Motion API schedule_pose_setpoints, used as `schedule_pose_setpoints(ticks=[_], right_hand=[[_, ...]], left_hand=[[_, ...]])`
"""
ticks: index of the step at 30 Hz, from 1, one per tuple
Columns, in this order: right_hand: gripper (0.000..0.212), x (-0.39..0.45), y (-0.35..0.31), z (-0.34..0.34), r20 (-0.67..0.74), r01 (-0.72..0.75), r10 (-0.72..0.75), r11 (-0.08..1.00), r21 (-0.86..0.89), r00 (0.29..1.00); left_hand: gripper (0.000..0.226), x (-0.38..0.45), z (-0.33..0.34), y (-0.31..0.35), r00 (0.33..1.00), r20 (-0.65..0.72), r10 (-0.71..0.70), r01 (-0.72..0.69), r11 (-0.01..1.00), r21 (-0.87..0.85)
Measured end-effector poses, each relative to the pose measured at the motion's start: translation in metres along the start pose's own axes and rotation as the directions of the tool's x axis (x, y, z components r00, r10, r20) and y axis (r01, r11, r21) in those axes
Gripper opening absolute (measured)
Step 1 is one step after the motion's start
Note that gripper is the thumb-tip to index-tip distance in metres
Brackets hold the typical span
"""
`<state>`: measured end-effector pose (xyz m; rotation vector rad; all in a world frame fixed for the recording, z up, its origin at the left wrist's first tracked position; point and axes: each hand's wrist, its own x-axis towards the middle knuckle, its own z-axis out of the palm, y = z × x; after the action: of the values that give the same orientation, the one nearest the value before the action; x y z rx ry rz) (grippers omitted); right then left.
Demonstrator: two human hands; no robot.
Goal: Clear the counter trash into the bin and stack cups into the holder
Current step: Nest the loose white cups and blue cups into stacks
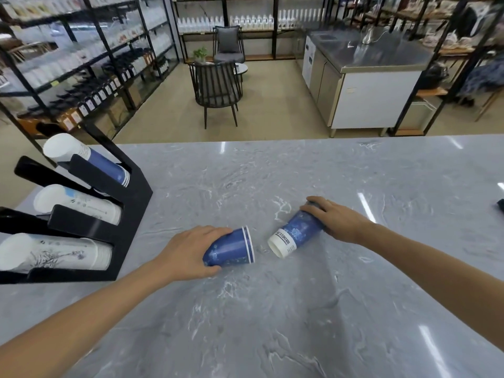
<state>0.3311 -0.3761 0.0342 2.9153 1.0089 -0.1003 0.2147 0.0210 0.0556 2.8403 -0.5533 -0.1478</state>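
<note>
- Showing two blue cups lying on their sides on grey marble counter (300, 309), well right of black holder (128, 214) at the counter's left edge.
- Left hand (188, 252): wrapped over left cup (231, 251), thumb below and fingers above, clamped on the cup's closed end; striped rim facing right, away from holder.
- Right hand (335, 219): laid over the base end of right cup (297, 233), fingers curled on it, grip closed on that cup; white-banded mouth turned toward left cup, just apart from its rim.
- Both cups touching counter; the gap between them small, no contact.
- Holder: three slanted slots, each loaded with a lying stack.
- Far slot: blue stack (106, 166), white mouth pointing away from cups on counter.
- Middle slot: white stack (79, 204) with light blue print.
- Near slot: white stack (54, 253) with grey sketch print.
- Dark thing (500, 205) at counter's right edge, cut off by frame, far right of holder; kind not discernible.
- Beyond counter, farther from holder: chairs (215, 88), steel cabinet (362, 85), shelving with bottles.
</note>
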Motion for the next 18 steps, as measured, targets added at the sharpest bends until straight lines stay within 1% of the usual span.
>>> schedule_pose_setpoints(ticks=[3,6,11,18], right_hand=[[0.085,-0.007,-0.001,-0.007,-0.011,0.003,-0.003,1.0,-0.015,1.0],[0.09,-0.016,-0.008,-0.016,-0.059,0.029,-0.029,1.0,-0.011,0.998],[0.088,-0.028,-0.031,-0.032,-0.153,0.052,-0.047,0.998,0.031,0.987],[0.09,-0.034,-0.056,-0.04,-0.174,0.067,-0.056,0.996,0.058,0.983]], left_hand=[[0.084,0.002,0.001,0.001,1.0,0.007,0.0,0.0,1.0,-0.003],[0.084,0.003,0.001,0.0,1.0,-0.002,0.002,-0.002,1.0,-0.002],[0.084,-0.001,0.001,-0.003,1.0,-0.029,0.0,0.0,1.0,-0.006],[0.083,-0.014,-0.004,-0.011,0.998,-0.062,0.009,-0.009,1.0,-0.008]])
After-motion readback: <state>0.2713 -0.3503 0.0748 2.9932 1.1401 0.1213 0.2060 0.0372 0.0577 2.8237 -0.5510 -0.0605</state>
